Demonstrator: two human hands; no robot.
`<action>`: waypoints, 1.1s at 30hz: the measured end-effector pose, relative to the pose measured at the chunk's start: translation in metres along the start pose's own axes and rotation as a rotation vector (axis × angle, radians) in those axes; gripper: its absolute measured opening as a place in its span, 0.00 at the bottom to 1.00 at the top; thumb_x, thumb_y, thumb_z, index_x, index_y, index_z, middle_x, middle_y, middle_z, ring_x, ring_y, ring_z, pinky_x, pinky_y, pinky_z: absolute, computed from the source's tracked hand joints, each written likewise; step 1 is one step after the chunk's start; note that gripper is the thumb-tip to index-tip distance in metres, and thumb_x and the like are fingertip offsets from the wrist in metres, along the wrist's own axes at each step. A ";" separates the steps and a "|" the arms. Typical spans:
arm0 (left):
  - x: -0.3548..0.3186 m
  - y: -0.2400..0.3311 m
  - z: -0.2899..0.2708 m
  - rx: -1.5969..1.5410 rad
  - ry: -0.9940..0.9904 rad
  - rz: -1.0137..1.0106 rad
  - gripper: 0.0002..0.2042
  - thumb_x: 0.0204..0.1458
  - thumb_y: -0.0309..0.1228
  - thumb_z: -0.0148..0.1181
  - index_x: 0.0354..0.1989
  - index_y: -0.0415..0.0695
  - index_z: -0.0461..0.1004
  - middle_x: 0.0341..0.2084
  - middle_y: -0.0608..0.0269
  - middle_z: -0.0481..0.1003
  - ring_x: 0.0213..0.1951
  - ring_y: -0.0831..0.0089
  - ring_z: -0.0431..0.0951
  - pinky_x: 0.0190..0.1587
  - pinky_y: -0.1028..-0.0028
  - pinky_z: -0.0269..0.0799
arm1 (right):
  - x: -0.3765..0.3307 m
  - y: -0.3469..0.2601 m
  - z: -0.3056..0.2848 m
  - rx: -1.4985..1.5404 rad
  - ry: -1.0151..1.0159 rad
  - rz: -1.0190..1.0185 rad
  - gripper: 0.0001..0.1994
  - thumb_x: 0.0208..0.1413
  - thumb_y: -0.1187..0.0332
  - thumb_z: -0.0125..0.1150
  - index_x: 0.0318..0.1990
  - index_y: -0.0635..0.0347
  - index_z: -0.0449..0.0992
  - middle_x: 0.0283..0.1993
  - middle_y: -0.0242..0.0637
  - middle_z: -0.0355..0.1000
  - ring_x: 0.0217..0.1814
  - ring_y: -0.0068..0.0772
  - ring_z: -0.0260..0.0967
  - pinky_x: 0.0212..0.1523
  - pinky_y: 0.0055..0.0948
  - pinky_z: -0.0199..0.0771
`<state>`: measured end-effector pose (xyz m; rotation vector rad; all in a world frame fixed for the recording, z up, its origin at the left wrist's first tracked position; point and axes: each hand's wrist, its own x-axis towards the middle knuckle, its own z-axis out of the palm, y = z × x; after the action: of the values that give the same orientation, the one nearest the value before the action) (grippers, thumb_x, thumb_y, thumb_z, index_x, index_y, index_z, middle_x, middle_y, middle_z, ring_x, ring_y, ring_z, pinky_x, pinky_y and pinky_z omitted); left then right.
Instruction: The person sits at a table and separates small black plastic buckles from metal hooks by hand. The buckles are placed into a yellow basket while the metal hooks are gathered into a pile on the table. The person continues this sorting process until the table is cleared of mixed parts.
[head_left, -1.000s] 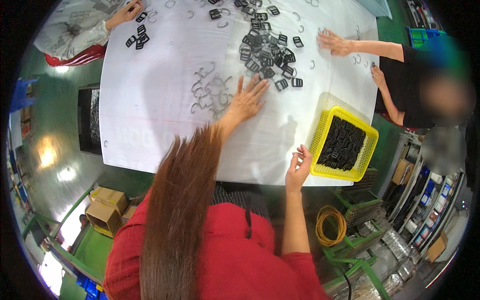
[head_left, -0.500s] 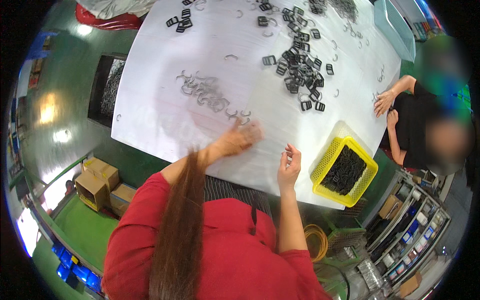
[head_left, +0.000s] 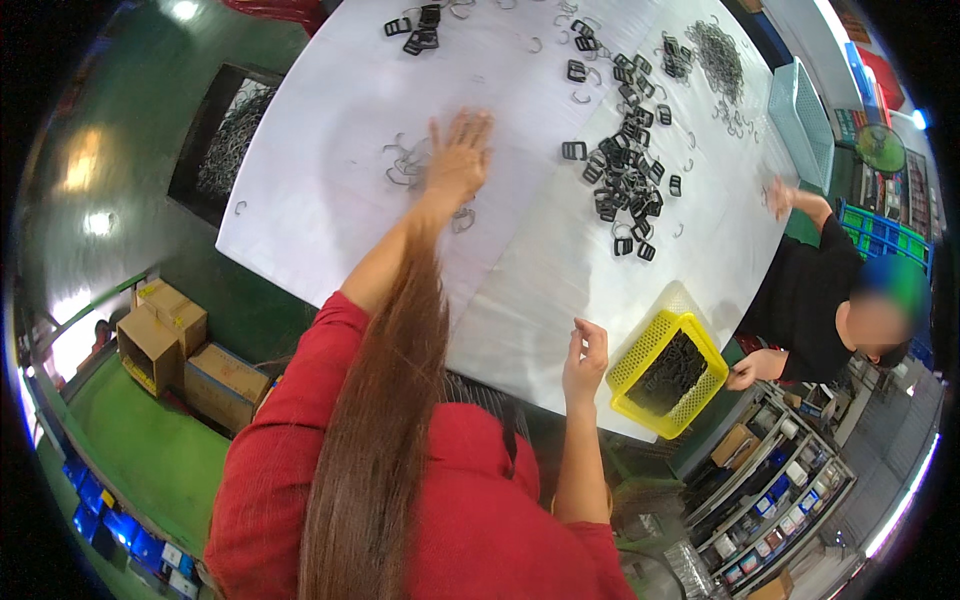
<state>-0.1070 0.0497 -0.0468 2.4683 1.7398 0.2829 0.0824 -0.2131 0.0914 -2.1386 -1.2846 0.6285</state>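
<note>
Her left hand (head_left: 457, 160) lies flat, fingers spread, on a loose tangle of thin wire hooks (head_left: 405, 165) near the middle of the white counter (head_left: 300, 200); that grip is wide open, pressing rather than pinching. The hooks look light, stiff and springy, apt to snag one another, so I'd pick one by its straight run. Her right hand (head_left: 585, 355) hovers at the near edge, fingers curled narrow; whether it holds anything I cannot tell. Black buckles (head_left: 625, 180) heap at two o'clock, a yellow basket (head_left: 640, 355) at four
</note>
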 end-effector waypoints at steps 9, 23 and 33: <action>-0.057 -0.132 -0.046 0.146 0.115 -0.207 0.25 0.56 0.39 0.40 0.62 0.48 0.52 0.63 0.65 0.51 0.66 0.63 0.42 0.59 0.39 0.29 | 0.000 -0.047 0.039 0.030 -0.116 -0.075 0.07 0.51 0.80 0.50 0.37 0.63 0.73 0.34 0.40 0.68 0.33 0.35 0.68 0.28 0.25 0.71; -0.131 -0.141 -0.037 -0.073 -0.051 0.241 0.24 0.54 0.36 0.41 0.61 0.51 0.56 0.63 0.71 0.51 0.65 0.67 0.44 0.62 0.44 0.30 | -0.035 -0.126 0.102 -0.005 -0.301 -0.059 0.06 0.52 0.77 0.52 0.36 0.61 0.73 0.32 0.39 0.70 0.30 0.32 0.69 0.28 0.25 0.71; -0.128 -0.360 -0.094 0.259 0.155 -0.241 0.24 0.55 0.36 0.41 0.63 0.55 0.53 0.64 0.73 0.47 0.66 0.70 0.40 0.57 0.36 0.25 | -0.042 -0.166 0.140 -0.018 -0.459 -0.109 0.06 0.52 0.74 0.52 0.37 0.58 0.73 0.33 0.39 0.71 0.31 0.35 0.70 0.31 0.28 0.70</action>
<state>-0.5002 0.0486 -0.0361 2.4210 2.2448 0.2447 -0.1311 -0.1554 0.1049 -1.9871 -1.6345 1.1076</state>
